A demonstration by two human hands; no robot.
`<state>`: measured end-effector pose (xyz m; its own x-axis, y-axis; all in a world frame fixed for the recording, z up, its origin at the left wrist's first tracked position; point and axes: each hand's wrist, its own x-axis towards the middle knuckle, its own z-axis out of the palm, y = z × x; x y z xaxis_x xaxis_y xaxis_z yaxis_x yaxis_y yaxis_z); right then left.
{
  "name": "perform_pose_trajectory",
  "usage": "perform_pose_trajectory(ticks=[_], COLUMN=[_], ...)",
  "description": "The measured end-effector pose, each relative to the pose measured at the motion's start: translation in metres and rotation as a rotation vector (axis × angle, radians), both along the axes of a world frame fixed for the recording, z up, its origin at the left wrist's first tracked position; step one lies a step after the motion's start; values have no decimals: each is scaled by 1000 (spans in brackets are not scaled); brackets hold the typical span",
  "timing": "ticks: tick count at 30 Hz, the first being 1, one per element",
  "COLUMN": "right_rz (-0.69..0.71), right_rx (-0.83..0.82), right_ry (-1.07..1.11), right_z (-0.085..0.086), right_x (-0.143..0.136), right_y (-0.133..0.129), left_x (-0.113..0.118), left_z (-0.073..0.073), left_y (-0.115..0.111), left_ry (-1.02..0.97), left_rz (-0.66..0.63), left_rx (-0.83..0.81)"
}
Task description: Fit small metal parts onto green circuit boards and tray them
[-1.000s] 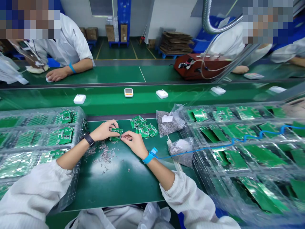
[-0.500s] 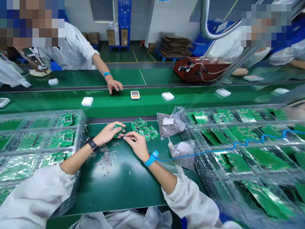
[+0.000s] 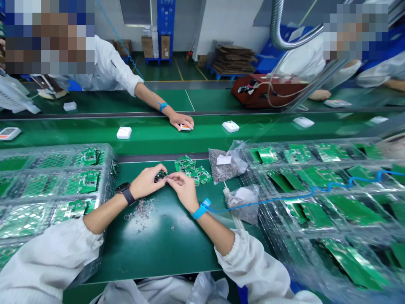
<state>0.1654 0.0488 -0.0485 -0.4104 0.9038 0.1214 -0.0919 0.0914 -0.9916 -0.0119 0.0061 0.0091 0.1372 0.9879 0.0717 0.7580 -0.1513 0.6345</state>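
Note:
Tilted in the fingers of my left hand (image 3: 147, 181) is a small green circuit board (image 3: 160, 175), partly hidden by those fingers. My right hand (image 3: 183, 188) meets its edge with thumb and forefinger pinched; whatever lies between them is too small to make out. Just behind my hands, several more circuit boards (image 3: 191, 169) lie in a loose pile. Below my left wrist, many tiny metal parts (image 3: 142, 210) are scattered on the green work surface (image 3: 164, 253). A blue wrist strap (image 3: 201, 209) with a coiled cord is on my right wrist.
Clear plastic trays of boards stand at the left (image 3: 109, 169) and right (image 3: 265, 211). Two bags of small parts (image 3: 226, 166) lie beside the right tray. Beyond runs a green conveyor (image 3: 152, 141) with white devices (image 3: 124, 133); a co-worker's hand (image 3: 181, 120) rests on one.
My left hand has turned the board, and my right fingers have come up against it. The co-worker's hand has moved right onto a device. White devices on the conveyor have shifted right.

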Motion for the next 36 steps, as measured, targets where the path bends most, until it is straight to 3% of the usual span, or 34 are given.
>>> perform_pose_trajectory(ticks=[12, 23, 26, 30, 33, 36], right_rz=[-13, -50, -28, 86, 192, 237], right_rx=[34, 43, 74, 192, 366, 475], right_ry=[-44, -7, -13, -131, -320, -432], right_z=[-7, 3, 4, 2, -1, -5], right_x=[1, 1, 3, 4, 4, 3], right_y=[-1, -1, 0, -3, -6, -8], left_x=[-1, -2, -2, -3, -2, -1], left_z=[-3, 1, 4, 9, 13, 14], left_y=[-1, 3, 6, 11, 12, 10], left_ry=[7, -111, -298, -672, -775, -814], left_rz=[-89, -28, 56, 280, 387, 395], left_rx=[-3, 10, -40, -125, -124, -163])
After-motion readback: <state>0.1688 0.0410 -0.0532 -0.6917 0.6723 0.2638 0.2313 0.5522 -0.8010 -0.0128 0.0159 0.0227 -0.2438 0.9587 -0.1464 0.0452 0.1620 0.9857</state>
